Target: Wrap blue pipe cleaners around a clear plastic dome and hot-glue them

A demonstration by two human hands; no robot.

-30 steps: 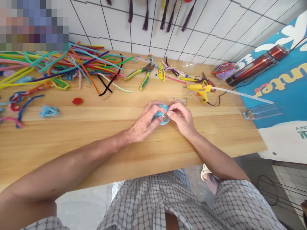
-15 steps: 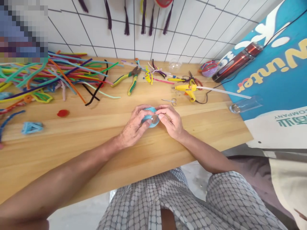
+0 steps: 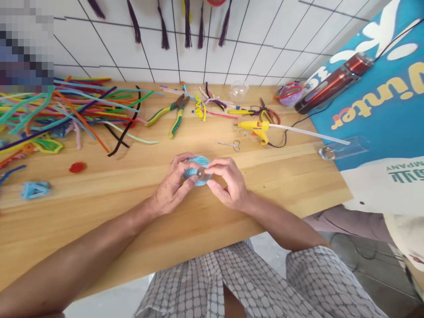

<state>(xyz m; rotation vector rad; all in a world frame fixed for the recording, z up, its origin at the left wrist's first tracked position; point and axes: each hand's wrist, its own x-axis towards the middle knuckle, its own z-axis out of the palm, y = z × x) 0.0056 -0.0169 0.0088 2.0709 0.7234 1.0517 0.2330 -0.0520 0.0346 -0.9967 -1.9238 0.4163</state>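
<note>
A ball wound with light blue pipe cleaner (image 3: 194,162) is held over the table, with a bare, clear round patch showing on its near side. My left hand (image 3: 172,185) grips it from the left, fingers over the top and thumb along the lower side. At the ball's right edge are the fingertips of my right hand (image 3: 228,182); its thumb stands apart from the bent fingers, and the hand does not close around the ball. Small silver scissors (image 3: 232,145) lie beyond my hands, alongside a yellow glue gun (image 3: 256,128) with a long glue stick in it.
A large heap of coloured pipe cleaners (image 3: 82,110) covers the back left. Green-yellow pliers (image 3: 175,112), a clear ball (image 3: 239,89) and a red-handled pair of scissors (image 3: 270,115) lie near the tiled wall. A red cap (image 3: 77,167) and a blue triangular piece (image 3: 35,190) are at left.
The view has shifted, so the hands and ball sit slightly further left and lower. My right thumb has moved away from its fingers, while my left hand keeps its hold.
</note>
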